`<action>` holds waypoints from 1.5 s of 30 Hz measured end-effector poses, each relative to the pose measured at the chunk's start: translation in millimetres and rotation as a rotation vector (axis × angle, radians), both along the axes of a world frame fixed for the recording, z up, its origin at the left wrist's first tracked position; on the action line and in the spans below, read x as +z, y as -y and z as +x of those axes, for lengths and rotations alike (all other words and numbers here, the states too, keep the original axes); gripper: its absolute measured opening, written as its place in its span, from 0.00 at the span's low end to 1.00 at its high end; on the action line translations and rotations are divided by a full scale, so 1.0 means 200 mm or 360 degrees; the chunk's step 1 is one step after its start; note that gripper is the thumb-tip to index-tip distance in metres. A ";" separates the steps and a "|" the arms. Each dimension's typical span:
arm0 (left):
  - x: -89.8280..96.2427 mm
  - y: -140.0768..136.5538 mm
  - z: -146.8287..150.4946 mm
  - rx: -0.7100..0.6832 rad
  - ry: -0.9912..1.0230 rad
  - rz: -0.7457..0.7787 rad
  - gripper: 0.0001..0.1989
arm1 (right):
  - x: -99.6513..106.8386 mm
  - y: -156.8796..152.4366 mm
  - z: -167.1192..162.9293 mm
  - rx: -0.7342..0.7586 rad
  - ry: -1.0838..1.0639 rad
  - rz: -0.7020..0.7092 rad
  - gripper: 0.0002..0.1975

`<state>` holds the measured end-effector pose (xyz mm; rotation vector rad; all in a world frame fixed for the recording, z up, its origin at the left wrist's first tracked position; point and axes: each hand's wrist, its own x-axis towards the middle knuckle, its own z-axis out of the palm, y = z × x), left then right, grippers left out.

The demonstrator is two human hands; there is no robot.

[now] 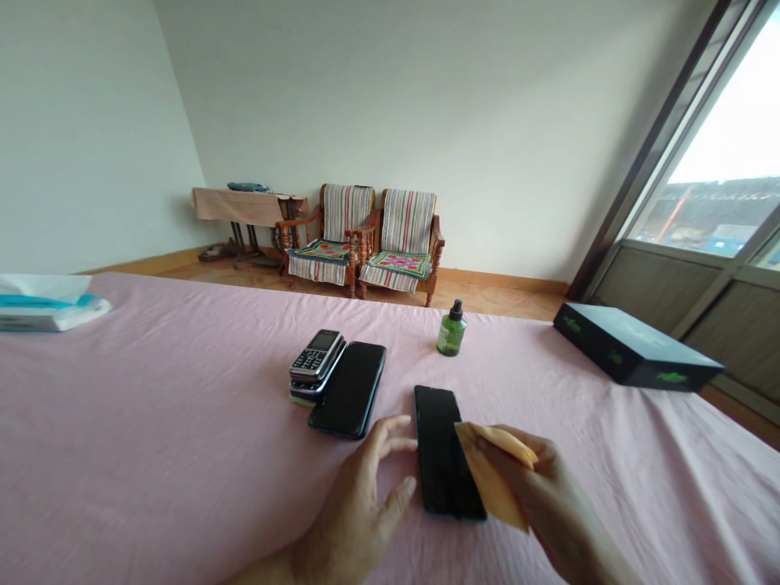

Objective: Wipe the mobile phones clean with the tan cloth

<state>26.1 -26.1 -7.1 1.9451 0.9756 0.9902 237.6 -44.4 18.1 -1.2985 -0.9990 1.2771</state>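
A black smartphone (439, 455) lies face up on the pink cloth, close in front of me. My left hand (366, 496) is beside its left edge, fingers apart and holding nothing; whether the fingertips touch the phone I cannot tell. In my right hand (530, 479) is a folded yellow cloth (492, 483), pinched between thumb and fingers. The cloth hangs over the phone's right edge and covers part of it. Left of this phone rests another dark smartphone (352, 388), next to a small stack of keypad phones (318, 355). A green spray bottle (451, 329) stands upright behind.
Pink fabric (183, 447) covers the wide surface, with some wrinkles. At the right sits a black box (634, 345) with green lettering. A tissue pack (52, 311) lies far left. Beyond are two wooden chairs (399, 223) and a covered table (244, 205) against the wall.
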 end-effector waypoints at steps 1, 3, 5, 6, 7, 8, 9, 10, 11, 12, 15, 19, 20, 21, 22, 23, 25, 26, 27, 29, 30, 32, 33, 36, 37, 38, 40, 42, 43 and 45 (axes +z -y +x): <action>0.00 -0.01 0.01 0.0006 0.0041 -0.0034 0.24 | 0.00 0.00 0.00 0.0000 0.0002 0.0004 0.17; 0.01 -0.02 0.02 -0.0001 0.0129 -0.0102 0.23 | 0.01 0.00 -0.01 0.0000 0.0012 0.0016 0.17; 0.01 -0.02 0.03 -0.0049 0.0267 -0.0191 0.22 | 0.01 0.00 -0.01 -0.0010 0.0017 0.0024 0.17; 0.02 -0.02 0.04 -0.0088 0.0340 -0.0242 0.22 | 0.01 0.00 -0.02 -0.0015 0.0017 0.0021 0.17; 0.02 -0.02 0.05 -0.0120 0.0406 -0.0286 0.23 | 0.01 0.00 -0.02 -0.0012 0.0014 0.0012 0.18; 0.02 -0.02 0.05 -0.0142 0.0455 -0.0318 0.24 | 0.01 0.00 -0.03 -0.0009 0.0008 0.0002 0.18; 0.03 -0.02 0.06 -0.0146 0.0488 -0.0334 0.25 | 0.02 0.00 -0.03 -0.0009 0.0002 -0.0005 0.18; 0.03 -0.02 0.06 -0.0139 0.0507 -0.0335 0.27 | 0.02 0.00 -0.04 -0.0005 -0.0003 -0.0008 0.18; 0.03 -0.02 0.06 -0.0126 0.0519 -0.0324 0.29 | 0.02 0.00 -0.05 0.0002 -0.0010 -0.0010 0.18; 0.03 -0.02 0.07 -0.0115 0.0532 -0.0310 0.30 | 0.02 0.01 -0.05 0.0005 -0.0022 -0.0008 0.18; 0.03 -0.02 0.06 -0.0102 0.0551 -0.0271 0.32 | 0.02 0.02 -0.08 0.0006 -0.0062 0.0014 0.18; 0.04 -0.02 0.06 -0.0072 0.0507 -0.0217 0.33 | 0.03 0.03 -0.12 -0.0009 -0.0075 0.0017 0.18; 0.04 -0.01 0.06 -0.0065 0.0494 -0.0192 0.32 | 0.03 0.03 -0.13 0.0002 -0.0088 0.0012 0.18; 0.04 -0.01 0.06 -0.0062 0.0481 -0.0158 0.32 | 0.03 0.03 -0.13 0.0019 -0.0111 0.0009 0.18; 0.05 -0.01 0.06 -0.0063 0.0465 -0.0112 0.33 | 0.03 0.03 -0.14 0.0037 -0.0140 0.0008 0.18; 0.05 0.00 0.06 -0.0065 0.0442 -0.0058 0.33 | 0.03 0.03 -0.14 0.0055 -0.0167 0.0010 0.18; 0.05 0.00 0.05 -0.0061 0.0366 0.0080 0.32 | 0.02 0.03 -0.14 0.0083 -0.0198 0.0025 0.18; 0.05 0.01 0.05 -0.0053 0.0310 0.0149 0.31 | 0.02 0.03 -0.14 0.0092 -0.0202 0.0033 0.18; 0.05 0.01 0.04 -0.0039 0.0253 0.0217 0.29 | 0.02 0.03 -0.14 0.0098 -0.0201 0.0036 0.17; 0.06 0.01 0.04 -0.0006 0.0149 0.0336 0.22 | 0.02 0.02 -0.13 0.0101 -0.0190 0.0030 0.17; 0.06 0.01 0.03 0.0012 0.0109 0.0388 0.19 | 0.03 0.02 -0.13 0.0100 -0.0182 0.0028 0.17; 0.07 0.01 0.03 0.0043 0.0060 0.0489 0.16 | 0.03 0.01 -0.12 0.0100 -0.0155 0.0033 0.17; 0.07 0.01 0.03 0.0050 0.0048 0.0532 0.16 | 0.03 0.01 -0.12 0.0096 -0.0143 0.0041 0.18; 0.07 0.01 0.04 0.0051 0.0050 0.0598 0.18 | 0.04 0.01 -0.12 0.0093 -0.0127 0.0053 0.18; 0.06 0.01 0.04 0.0049 0.0058 0.0601 0.18 | 0.03 0.01 -0.12 0.0097 -0.0126 0.0057 0.18; 0.06 0.01 0.05 0.0048 0.0064 0.0599 0.18 | 0.03 0.01 -0.12 0.0104 -0.0126 0.0064 0.19; 0.06 0.01 0.05 0.0067 0.0074 0.0594 0.16 | 0.02 0.01 -0.12 0.0122 -0.0120 0.0082 0.20; 0.07 0.00 0.05 0.0116 0.0080 0.0578 0.13 | -0.01 0.01 -0.13 0.0121 -0.0085 0.0099 0.21; 0.08 0.00 0.04 0.0150 0.0084 0.0575 0.12 | -0.02 0.01 -0.14 0.0106 -0.0054 0.0110 0.21; 0.10 -0.02 0.03 0.0217 0.0083 0.0595 0.11 | -0.03 0.01 -0.14 0.0050 0.0025 0.0151 0.21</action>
